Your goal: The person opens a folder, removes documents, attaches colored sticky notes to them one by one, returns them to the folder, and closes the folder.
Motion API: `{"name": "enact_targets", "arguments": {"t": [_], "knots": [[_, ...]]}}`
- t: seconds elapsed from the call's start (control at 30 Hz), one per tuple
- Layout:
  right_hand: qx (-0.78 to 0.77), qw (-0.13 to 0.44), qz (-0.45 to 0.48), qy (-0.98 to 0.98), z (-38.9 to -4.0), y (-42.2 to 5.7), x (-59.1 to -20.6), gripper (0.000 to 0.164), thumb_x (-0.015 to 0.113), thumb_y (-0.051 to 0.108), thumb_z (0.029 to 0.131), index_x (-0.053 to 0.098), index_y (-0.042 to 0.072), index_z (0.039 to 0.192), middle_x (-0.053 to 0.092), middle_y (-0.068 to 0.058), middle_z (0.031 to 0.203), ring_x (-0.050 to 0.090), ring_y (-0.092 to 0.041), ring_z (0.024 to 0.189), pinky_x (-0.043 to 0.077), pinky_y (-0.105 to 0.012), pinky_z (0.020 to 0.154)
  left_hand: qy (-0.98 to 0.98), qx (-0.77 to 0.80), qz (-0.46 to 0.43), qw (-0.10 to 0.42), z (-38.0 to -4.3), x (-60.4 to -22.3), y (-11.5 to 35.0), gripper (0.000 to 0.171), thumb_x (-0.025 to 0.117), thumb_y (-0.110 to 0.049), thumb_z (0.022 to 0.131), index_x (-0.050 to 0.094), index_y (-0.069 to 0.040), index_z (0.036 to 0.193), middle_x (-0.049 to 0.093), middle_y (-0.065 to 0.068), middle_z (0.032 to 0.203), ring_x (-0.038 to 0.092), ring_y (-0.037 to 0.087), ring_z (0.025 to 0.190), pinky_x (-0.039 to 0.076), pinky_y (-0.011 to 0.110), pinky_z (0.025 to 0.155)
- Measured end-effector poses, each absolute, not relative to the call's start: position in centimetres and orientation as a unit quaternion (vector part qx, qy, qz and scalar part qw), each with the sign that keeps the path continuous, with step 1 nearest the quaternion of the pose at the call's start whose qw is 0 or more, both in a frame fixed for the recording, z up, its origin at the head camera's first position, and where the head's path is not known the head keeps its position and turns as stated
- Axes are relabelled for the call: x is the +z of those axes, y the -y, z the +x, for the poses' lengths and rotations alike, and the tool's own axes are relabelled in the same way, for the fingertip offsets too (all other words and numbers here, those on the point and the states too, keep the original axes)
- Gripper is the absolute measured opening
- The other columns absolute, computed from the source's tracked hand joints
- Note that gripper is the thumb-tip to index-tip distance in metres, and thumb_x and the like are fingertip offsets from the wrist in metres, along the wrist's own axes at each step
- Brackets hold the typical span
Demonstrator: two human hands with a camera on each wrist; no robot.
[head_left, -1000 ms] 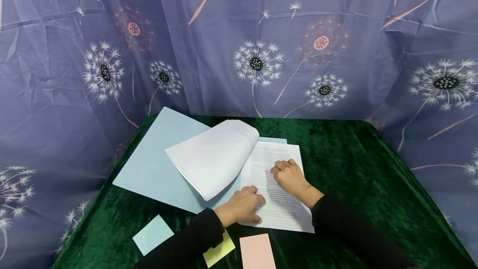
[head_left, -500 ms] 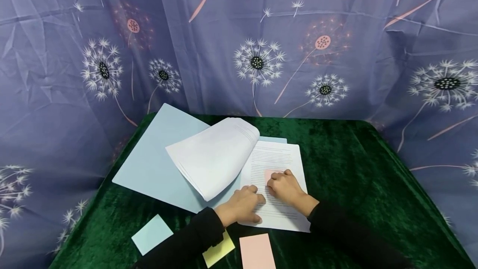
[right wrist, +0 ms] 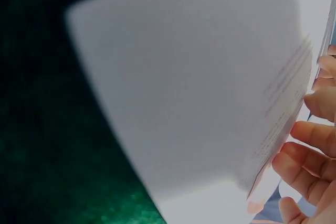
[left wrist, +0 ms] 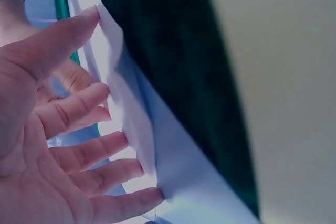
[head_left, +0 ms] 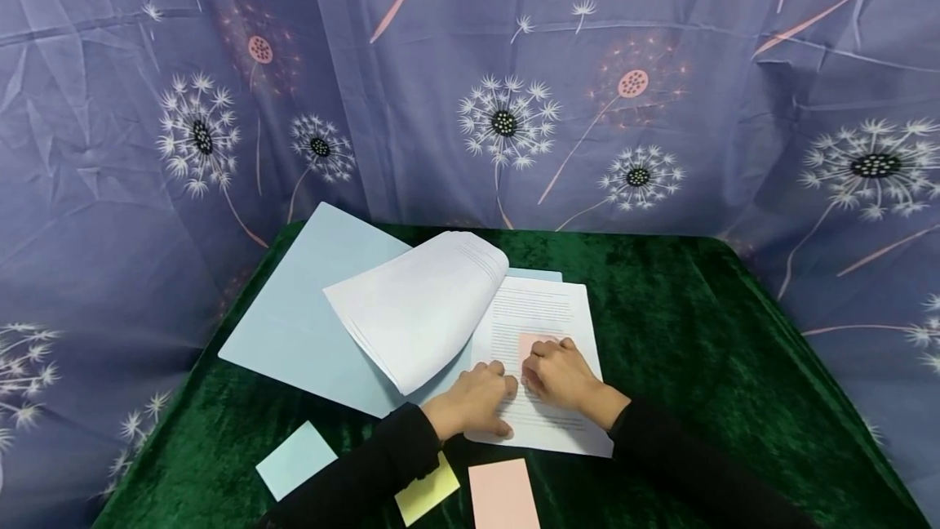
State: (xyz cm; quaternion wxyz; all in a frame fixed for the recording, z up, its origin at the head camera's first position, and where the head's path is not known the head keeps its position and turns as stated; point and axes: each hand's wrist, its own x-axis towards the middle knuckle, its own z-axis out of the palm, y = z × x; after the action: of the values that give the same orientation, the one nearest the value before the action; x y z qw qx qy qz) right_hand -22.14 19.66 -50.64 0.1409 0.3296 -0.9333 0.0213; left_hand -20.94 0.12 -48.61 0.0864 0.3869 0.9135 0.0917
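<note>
A printed page of a stapled-looking paper stack lies on a light blue folder, and its upper sheets are folded over to the left. My left hand rests on the page's lower left part, fingers spread and extended in the left wrist view. Near the page's middle, a small pink sticky note lies under my right hand. The right fingertips press on the note, loosely bent, and cover much of it.
Along the front of the green velvet table lie a pale blue sticky pad, a yellow pad partly under the left sleeve, and a pink pad. A dandelion-print curtain hangs around the table.
My right hand has come slightly down and left on the page, and the pink note now shows beneath its fingers. The left hand stays in place on the paper.
</note>
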Motion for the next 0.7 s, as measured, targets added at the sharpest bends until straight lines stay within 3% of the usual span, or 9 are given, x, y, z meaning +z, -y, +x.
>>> {"name": "enact_targets", "arguments": {"t": [0.13,0.27,0.4,0.53,0.7], "knots": [[0.031,0.143,0.334,0.931,-22.1,-19.7,-50.7,0.005,0.073,0.02,0.082,0.07,0.016,0.081,0.051,0.003,0.075,0.05,-0.016,0.068,0.033,-0.034,0.062,-0.919,0.118,0.366,0.087,-21.6,-48.3,-0.2,0.038,0.084,-0.04,0.072,0.067,-0.013,0.092,0.049,-0.004,0.079,0.043,0.011,0.069,0.038,0.026,0.057],[0.03,0.148,0.334,0.93,-21.9,-19.6,-50.8,0.005,0.072,0.019,0.082,0.07,0.015,0.081,0.052,0.003,0.077,0.051,-0.016,0.069,0.034,-0.034,0.061,-0.929,0.105,0.348,0.076,-22.4,-47.8,-0.6,0.046,0.085,-0.042,0.071,0.068,-0.012,0.102,0.054,-0.001,0.084,0.047,0.013,0.073,0.041,0.031,0.062],[0.031,0.153,0.332,0.93,-21.7,-19.6,-50.8,0.006,0.074,0.019,0.081,0.07,0.015,0.081,0.053,0.003,0.076,0.053,-0.016,0.069,0.034,-0.034,0.06,-0.927,0.091,0.355,0.083,-23.2,-47.2,-1.4,0.059,0.084,-0.045,0.07,0.065,-0.012,0.115,0.059,0.002,0.104,0.053,0.019,0.091,0.046,0.041,0.078],[0.03,0.144,0.331,0.932,-21.6,-19.6,-50.6,0.007,0.074,0.02,0.081,0.069,0.015,0.082,0.052,0.003,0.076,0.052,-0.016,0.069,0.034,-0.034,0.06,-0.925,0.084,0.357,0.102,-24.1,-47.0,-2.2,0.078,0.085,-0.051,0.067,0.057,-0.011,0.128,0.056,0.003,0.125,0.049,0.025,0.114,0.043,0.05,0.091],[0.02,0.137,0.33,0.934,-21.5,-19.4,-50.5,0.006,0.072,0.021,0.083,0.069,0.015,0.082,0.052,0.002,0.077,0.051,-0.017,0.07,0.034,-0.034,0.06,-0.943,0.049,0.311,0.106,-25.0,-47.3,-2.8,0.094,0.085,-0.063,0.056,0.055,-0.013,0.13,0.054,0.004,0.113,0.047,0.024,0.104,0.041,0.046,0.086]]}}
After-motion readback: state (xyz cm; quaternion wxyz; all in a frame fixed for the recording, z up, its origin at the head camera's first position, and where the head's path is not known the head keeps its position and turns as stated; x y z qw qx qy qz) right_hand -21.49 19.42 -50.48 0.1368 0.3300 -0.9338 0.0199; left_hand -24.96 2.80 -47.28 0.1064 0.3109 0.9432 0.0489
